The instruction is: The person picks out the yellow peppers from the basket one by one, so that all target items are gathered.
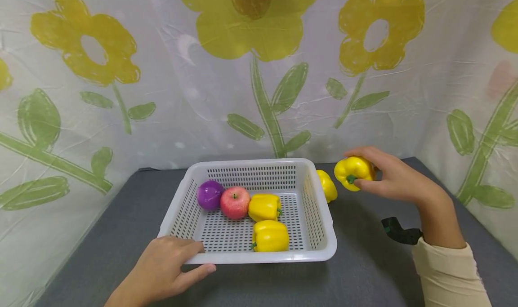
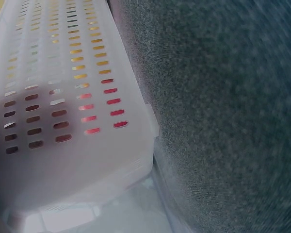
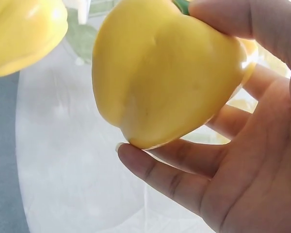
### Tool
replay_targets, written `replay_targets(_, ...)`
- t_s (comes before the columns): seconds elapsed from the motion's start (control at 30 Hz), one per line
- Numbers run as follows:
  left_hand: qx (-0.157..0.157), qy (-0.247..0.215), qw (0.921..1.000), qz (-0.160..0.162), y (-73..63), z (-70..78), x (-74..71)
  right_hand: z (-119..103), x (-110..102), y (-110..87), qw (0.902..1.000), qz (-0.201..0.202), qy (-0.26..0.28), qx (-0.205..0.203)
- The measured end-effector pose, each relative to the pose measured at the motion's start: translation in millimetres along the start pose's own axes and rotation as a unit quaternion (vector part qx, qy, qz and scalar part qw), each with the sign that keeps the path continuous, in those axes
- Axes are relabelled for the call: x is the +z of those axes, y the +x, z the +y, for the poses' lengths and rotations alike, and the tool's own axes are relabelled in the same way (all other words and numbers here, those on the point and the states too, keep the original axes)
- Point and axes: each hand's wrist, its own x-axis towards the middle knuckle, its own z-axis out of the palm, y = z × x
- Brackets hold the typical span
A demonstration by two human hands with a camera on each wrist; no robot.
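My right hand [image 1: 394, 176] holds a yellow bell pepper [image 1: 353, 170] above the table, to the right of the white plastic basket [image 1: 265, 257]. In the right wrist view the thumb lies by the green stem and the fingers go round the bell pepper [image 3: 160, 73]. My left hand [image 1: 163, 264] grips the basket's front left rim, fingers over the edge and thumb outside. Inside the basket sit a purple ball-shaped item [image 1: 210, 195], a red apple [image 1: 235, 202] and two yellow bell peppers, one behind [image 1: 262, 207] and one in front [image 1: 271, 236].
Another yellow bell pepper [image 1: 328, 186] lies just outside the basket's right wall, partly hidden by it. The dark grey table [image 1: 109, 235] meets a flower-printed curtain [image 1: 162, 131] at the back and sides. A black strap [image 1: 398, 231] sits at my right wrist.
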Motion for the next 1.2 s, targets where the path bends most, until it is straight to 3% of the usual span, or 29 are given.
replay_targets(0.5,0.014,0.005,0.9998,0.009,1.1,0.3,-1.5,29,3,-6.6,0.9991,-0.011,0.008,0.041)
replay_targets(0.77,0.003,0.002,0.9999,-0.012,0.8,1.1,-2.6,39,4,-8.2,0.9967,-0.026,0.004,0.076)
replay_targets(0.97,0.007,0.005,1.0,0.002,1.0,0.7,-0.5,44,5,-10.1,0.9943,-0.04,-0.021,0.097)
replay_targets(1.2,0.009,0.006,0.9999,0.006,0.5,0.7,0.3,50,10,-11.5,0.981,-0.088,-0.037,0.169)
